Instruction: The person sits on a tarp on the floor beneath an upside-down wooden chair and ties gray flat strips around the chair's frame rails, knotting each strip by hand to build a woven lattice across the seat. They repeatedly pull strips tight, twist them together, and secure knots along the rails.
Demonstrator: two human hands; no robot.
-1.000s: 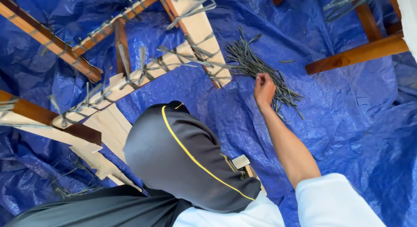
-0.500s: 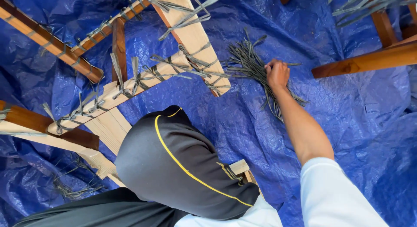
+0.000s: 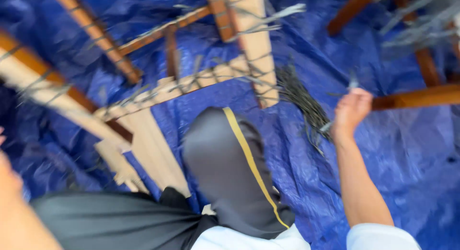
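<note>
My right hand [image 3: 352, 110] is raised just right of a pile of thin dark strips [image 3: 299, 99] lying on the blue tarp [image 3: 407, 173]. Its fingers are closed on a few of those strips; one end sticks up above the fist and another hangs below it. A blurred skin-toned shape at the bottom left edge is my left arm [image 3: 19, 207]; its hand is not clear. My bent knee in grey cloth with a yellow stripe [image 3: 225, 168] fills the middle. The whole view is motion-blurred.
A pale wooden frame [image 3: 249, 44] laced with dark strips lies on the tarp ahead, with reddish-brown bars [image 3: 96, 37] to its left. Another brown wooden bar [image 3: 421, 96] lies right of my hand. Black cloth [image 3: 110, 221] covers the lower left.
My right hand closed on strips in the pile and rose to the right with a few of them. The view swung and blurred; my left arm came into the corner.
</note>
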